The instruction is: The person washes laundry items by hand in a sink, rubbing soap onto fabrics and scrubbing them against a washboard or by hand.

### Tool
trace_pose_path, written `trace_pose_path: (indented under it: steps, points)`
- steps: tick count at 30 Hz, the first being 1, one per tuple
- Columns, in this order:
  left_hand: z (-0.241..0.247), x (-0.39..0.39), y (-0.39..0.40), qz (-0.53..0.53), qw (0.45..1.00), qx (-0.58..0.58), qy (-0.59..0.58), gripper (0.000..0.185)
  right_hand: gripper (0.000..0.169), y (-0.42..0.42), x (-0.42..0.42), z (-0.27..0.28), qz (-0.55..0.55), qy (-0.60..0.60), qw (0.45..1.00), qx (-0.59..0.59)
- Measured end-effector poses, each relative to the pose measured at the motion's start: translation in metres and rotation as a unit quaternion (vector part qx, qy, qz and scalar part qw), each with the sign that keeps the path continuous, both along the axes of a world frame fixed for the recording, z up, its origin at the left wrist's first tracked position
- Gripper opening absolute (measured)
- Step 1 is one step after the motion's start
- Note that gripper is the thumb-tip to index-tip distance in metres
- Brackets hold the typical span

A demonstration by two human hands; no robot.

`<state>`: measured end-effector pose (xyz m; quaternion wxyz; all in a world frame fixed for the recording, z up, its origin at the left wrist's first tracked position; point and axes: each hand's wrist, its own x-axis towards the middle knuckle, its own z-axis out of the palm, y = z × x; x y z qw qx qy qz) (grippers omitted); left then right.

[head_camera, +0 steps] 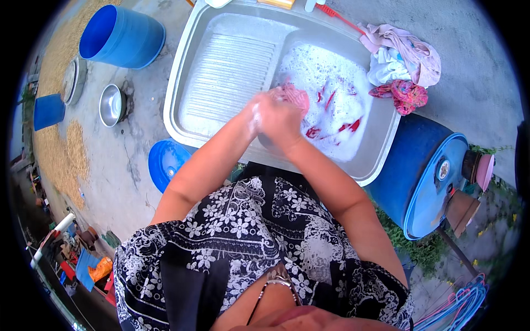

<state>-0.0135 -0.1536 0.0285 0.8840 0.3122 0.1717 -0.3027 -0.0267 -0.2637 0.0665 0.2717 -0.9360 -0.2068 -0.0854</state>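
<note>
My left hand (258, 106) and my right hand (282, 124) press together over the laundry sink (383, 142), near the divide between its two sides. Both are closed on a wet pink cloth (296, 98), which shows bunched beyond the knuckles. Motion blur and overlap hide the separate fingers, and suds cling to my left wrist. To the left of my hands lies the ribbed washboard (232, 70), part of the sink. On the right, the basin holds foamy water (331, 66), where bits of dark red fabric (355, 125) poke through the suds.
Pink, white and patterned clothes (418, 62) hang over the sink's right rim beside a red-handled brush (331, 11). A blue barrel (410, 165) lies at right. Leftward on the concrete are a blue drum (136, 37), a metal bowl (112, 105) and spread grain (62, 161).
</note>
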Motion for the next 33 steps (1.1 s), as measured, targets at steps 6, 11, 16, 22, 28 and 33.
trace_pose_path:
  steps: [6,11,16,22,28,33]
  points:
    - [0.005,0.023,0.012,0.021,0.991,0.015,0.13,0.03,0.026,-0.073,0.049,-0.011,-0.095,0.275,0.92,0.262]
    - [0.039,0.024,0.028,0.103,0.986,-0.028,0.127,0.023,0.019,-0.083,0.028,0.022,-0.007,0.072,0.99,0.124]
    - [0.05,0.02,0.036,-0.02,0.984,0.175,0.001,0.027,0.017,-0.094,0.022,0.005,0.002,0.187,0.964,0.188]
    - [0.057,0.016,0.016,-0.085,0.796,0.488,-0.348,0.039,0.02,-0.088,0.03,0.036,-0.022,0.439,0.751,0.493]
    - [0.04,0.018,0.008,-0.192,0.939,0.182,-0.22,0.028,0.02,-0.096,0.036,0.025,-0.09,0.37,0.77,0.512]
    - [0.047,0.011,-0.021,0.002,0.995,0.1,-0.01,0.029,0.019,-0.046,0.013,0.041,-0.09,0.119,0.961,0.231]
